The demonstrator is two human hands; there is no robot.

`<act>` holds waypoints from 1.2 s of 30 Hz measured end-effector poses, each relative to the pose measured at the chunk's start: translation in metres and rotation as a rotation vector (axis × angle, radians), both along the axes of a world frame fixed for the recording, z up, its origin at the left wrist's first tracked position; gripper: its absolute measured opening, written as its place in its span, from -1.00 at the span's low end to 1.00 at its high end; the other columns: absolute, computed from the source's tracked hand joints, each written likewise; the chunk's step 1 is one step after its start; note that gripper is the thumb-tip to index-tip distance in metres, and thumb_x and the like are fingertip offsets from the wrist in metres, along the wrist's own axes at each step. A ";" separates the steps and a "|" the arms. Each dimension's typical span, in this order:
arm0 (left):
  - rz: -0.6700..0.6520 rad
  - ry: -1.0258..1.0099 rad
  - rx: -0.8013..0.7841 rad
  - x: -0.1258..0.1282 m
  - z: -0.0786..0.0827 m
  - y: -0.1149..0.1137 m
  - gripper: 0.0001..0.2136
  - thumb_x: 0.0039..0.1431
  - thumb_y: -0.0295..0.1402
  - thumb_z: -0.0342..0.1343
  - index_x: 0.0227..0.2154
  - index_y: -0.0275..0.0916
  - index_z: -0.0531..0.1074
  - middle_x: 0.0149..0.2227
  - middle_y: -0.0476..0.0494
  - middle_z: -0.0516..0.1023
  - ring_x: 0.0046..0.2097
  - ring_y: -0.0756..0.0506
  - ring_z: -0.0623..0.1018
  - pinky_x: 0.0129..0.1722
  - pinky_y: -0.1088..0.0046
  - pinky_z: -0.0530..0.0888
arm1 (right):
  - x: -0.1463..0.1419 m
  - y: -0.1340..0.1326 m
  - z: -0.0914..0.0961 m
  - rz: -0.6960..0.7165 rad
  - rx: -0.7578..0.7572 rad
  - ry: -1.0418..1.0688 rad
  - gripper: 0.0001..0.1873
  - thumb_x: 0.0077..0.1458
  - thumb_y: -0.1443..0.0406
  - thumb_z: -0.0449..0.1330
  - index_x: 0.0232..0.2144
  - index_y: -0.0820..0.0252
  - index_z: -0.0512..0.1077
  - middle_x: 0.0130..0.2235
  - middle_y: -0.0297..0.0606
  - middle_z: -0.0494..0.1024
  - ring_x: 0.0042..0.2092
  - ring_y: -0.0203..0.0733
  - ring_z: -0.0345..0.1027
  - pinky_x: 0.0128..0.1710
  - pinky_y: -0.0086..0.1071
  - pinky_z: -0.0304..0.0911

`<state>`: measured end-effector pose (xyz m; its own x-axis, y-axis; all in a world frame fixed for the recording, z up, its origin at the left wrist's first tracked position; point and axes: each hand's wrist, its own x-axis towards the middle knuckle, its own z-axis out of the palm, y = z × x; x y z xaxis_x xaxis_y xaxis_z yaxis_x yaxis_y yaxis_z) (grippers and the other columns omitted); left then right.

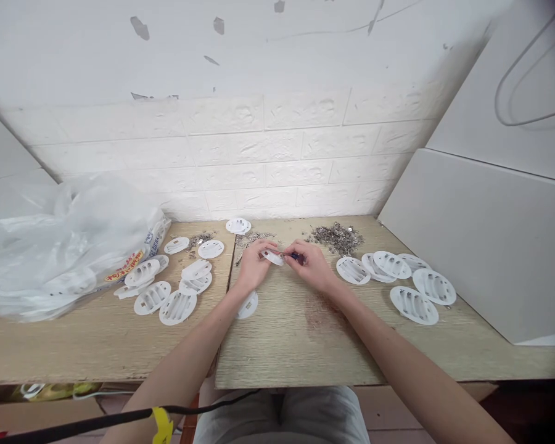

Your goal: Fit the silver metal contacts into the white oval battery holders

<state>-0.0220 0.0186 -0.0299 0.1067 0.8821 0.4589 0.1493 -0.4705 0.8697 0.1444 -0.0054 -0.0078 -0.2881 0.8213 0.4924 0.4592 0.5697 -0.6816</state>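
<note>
Over the middle of the table, my left hand grips a white round plastic disc, tilted on edge. Opposite it, my right hand is closed around a small dark-handled tool, whose thin end meets the disc; its exact kind is too small to make out. Another white disc lies on the table, partly covered by my left forearm. Just behind my hands are a scatter of small metal pieces and, to the right, a larger heap of metal pieces.
Several slotted white discs with metal bits lie at right and at left. A clear plastic bag of white discs sits far left. White panels flank the table, and a brick-patterned wall backs it. A black cable crosses the lower left.
</note>
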 end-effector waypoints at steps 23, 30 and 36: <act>0.133 0.237 -0.103 -0.003 0.011 -0.004 -0.85 0.11 -0.35 0.04 -0.43 -0.29 0.47 -0.43 -0.08 0.50 -0.38 -0.05 0.42 -0.36 0.44 0.30 | 0.006 0.004 -0.002 0.150 -0.214 0.273 -0.84 -0.02 0.19 0.25 -0.43 0.16 0.52 -0.07 -0.18 0.41 -0.09 -0.16 0.31 -0.29 -0.37 0.26; 0.024 0.280 -0.062 -0.001 0.011 -0.005 -0.83 0.10 -0.31 0.06 -0.46 -0.28 0.47 -0.49 -0.05 0.47 -0.44 -0.03 0.38 -0.46 0.47 0.27 | 0.002 0.007 -0.009 0.108 -0.252 0.180 -0.83 -0.02 0.21 0.23 -0.40 0.15 0.57 -0.11 -0.17 0.47 -0.12 -0.12 0.36 -0.22 -0.30 0.28; 0.027 0.258 -0.102 0.002 0.007 -0.005 -0.88 0.07 -0.40 0.07 -0.35 -0.26 0.47 -0.38 -0.09 0.54 -0.35 -0.07 0.47 -0.35 0.43 0.38 | 0.001 0.010 -0.014 0.096 -0.253 0.176 -0.83 -0.02 0.23 0.22 -0.40 0.17 0.57 -0.25 -0.23 0.53 -0.21 -0.16 0.38 -0.20 -0.31 0.24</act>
